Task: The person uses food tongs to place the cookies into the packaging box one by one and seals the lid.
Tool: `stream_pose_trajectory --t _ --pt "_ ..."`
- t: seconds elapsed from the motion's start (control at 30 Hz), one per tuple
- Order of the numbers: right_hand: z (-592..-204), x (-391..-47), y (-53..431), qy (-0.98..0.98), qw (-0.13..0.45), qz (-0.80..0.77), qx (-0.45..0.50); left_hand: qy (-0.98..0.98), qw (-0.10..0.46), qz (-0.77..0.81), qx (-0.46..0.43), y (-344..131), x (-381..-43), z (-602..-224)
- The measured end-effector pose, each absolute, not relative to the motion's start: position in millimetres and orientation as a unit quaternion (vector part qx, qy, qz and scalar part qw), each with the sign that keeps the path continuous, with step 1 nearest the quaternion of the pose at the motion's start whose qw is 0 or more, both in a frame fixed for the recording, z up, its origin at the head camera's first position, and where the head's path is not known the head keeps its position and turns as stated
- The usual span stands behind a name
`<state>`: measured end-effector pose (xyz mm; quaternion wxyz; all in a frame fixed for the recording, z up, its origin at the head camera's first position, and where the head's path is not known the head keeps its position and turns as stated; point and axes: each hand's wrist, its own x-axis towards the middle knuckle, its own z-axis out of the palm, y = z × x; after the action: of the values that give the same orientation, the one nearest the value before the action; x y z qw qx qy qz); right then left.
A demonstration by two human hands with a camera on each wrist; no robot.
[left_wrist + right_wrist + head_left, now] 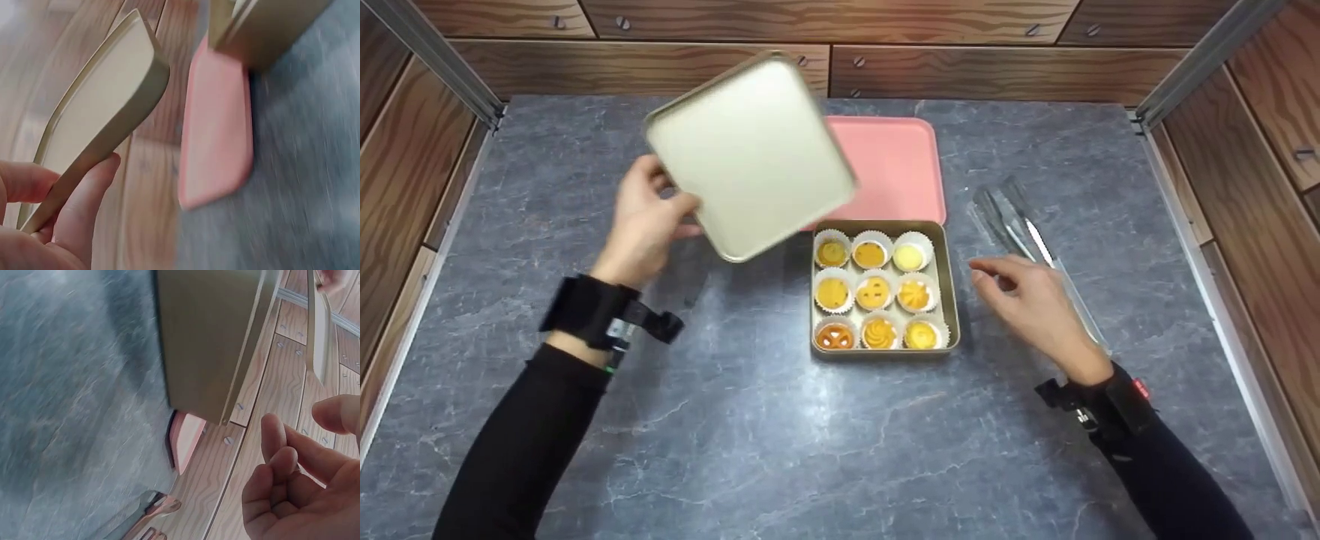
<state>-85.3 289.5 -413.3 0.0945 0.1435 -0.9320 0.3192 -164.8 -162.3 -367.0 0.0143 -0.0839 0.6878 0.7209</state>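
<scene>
My left hand grips the left edge of a gold metal tin lid, tilted above the table with its pale inner side showing. In the left wrist view, thumb and fingers pinch the lid's rim. The square tin stands uncovered to the right of it, filled with several small yellow and orange pastries in white paper cups. Right of the tin hovers my right hand, fingers loosely bent and holding nothing. Below and beyond it lie metal tongs, partly covered by the hand.
A pink tray lies behind the tin, partly hidden by the lid. The grey marbled tabletop is bordered by wood-patterned panels at the back and both sides, with metal posts at the corners.
</scene>
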Motion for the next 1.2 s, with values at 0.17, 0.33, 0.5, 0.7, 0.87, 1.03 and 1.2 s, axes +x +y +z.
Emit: stream_pose_trajectory --t 0.17,0.33,0.5,0.7,0.87,1.03,1.2 --pt "-401 -86 282 -0.916 0.025 0.384 0.114 0.713 -0.011 0.701 -0.021 -123 -153 -357" --pt "-388 -93 272 -0.868 -0.029 0.486 0.093 0.753 -0.087 0.65 0.06 -94 -141 -360" --pt "-381 -99 264 -0.829 -0.041 0.555 0.065 0.797 -0.215 0.533 0.185 -72 -132 -376" --pt "-379 -102 258 -0.764 -0.062 0.641 0.029 0.771 -0.327 0.435 0.332 -59 -128 -396" --pt "-380 -101 261 -0.696 -0.096 0.711 -0.013 0.743 -0.388 0.372 0.4 -56 -131 -406" --pt "-381 -99 263 -0.594 -0.145 0.789 -0.061 0.736 -0.391 0.34 0.435 -58 -131 -417" --pt "-388 -96 265 -0.527 -0.175 0.824 -0.112 0.741 -0.373 0.335 0.447 -60 -128 -429"
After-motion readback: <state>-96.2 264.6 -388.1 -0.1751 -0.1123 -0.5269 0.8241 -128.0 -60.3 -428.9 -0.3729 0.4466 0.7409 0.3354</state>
